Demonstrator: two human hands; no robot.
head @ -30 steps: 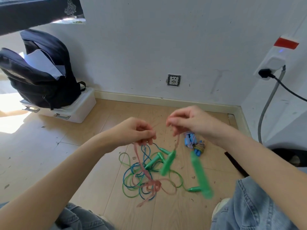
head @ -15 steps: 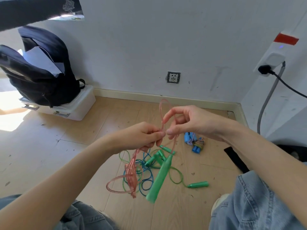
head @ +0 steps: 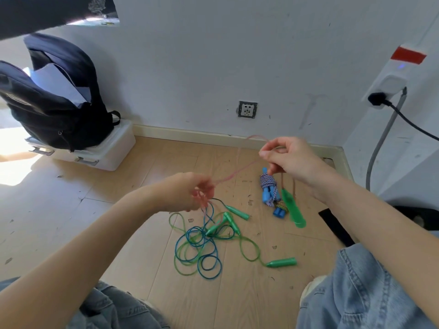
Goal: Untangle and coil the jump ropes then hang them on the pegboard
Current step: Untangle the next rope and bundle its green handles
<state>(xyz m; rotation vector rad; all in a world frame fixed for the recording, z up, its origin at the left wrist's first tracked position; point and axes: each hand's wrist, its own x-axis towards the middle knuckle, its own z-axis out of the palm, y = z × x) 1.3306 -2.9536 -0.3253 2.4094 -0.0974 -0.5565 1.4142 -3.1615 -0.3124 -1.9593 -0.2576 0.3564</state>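
Rope colours on pale wood floor

Pink rope; green and blue ropes; green handles; blue-and-white braided bundle.

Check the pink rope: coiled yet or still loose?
Still loose. The pink rope runs as one slack strand between the left hand and right hand, with a green handle dangling below.

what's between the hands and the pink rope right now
Nothing: both hands already hold the pink rope. The left hand grips one end, the right hand pinches it higher. No pegboard is in view.
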